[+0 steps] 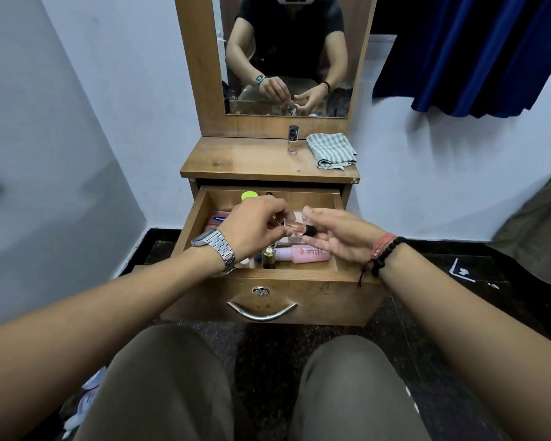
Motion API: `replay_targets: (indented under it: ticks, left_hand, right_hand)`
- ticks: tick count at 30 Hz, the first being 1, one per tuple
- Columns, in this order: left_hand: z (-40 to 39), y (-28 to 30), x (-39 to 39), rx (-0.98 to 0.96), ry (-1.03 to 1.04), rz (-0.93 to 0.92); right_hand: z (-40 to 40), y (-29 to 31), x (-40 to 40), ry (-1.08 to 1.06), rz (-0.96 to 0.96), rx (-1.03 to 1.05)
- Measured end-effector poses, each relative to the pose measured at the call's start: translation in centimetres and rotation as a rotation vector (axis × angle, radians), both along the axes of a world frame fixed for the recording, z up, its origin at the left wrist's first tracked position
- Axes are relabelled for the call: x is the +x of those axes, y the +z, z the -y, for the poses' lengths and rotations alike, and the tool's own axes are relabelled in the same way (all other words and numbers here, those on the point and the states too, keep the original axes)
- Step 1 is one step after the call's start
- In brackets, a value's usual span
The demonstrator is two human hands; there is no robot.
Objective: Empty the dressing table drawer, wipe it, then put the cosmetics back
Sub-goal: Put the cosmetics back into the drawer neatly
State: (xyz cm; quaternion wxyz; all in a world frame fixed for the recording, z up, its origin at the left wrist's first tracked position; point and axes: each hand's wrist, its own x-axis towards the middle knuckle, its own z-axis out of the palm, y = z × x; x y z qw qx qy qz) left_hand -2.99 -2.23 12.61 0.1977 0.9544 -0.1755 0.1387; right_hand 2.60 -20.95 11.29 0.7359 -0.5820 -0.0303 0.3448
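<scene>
The wooden drawer (269, 275) of the dressing table stands pulled out with cosmetics inside. Over it, my left hand (252, 226) pinches the clear body of a small bottle (295, 230) with a dark cap. My right hand (341, 235) holds the cap end of that same bottle between its fingers. Below the hands lie a pink bottle (303, 253), a small gold-capped bottle (268, 254), a pink-and-blue tube (218, 219) and a bright green cap (248, 195). Parts of the drawer's contents are hidden by my hands.
On the table top (245, 160) stand a small clear bottle with a dark cap (293, 140) and a folded checked cloth (331, 151). A mirror (287, 55) rises behind. Blue curtain (477, 52) hangs right. Dark floor and my knees lie below the drawer front.
</scene>
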Motion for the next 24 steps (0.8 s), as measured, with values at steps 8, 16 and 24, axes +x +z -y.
replay_targets:
  ticks: [8,16,24]
  left_hand:
    - [1.8,-0.1,1.5,0.511,-0.180,-0.139]
    - [2.1,-1.6,3.0,0.670,-0.230,-0.195]
    - [1.6,-2.7,4.0,0.638,-0.294,-0.180]
  right_hand:
    - [1.8,1.1,3.1,-0.204,0.051,-0.159]
    - [-0.9,3.0,5.9,-0.254,0.374,-0.373]
    - [-5.8,7.1,12.4,-0.294,1.162,-0.932]
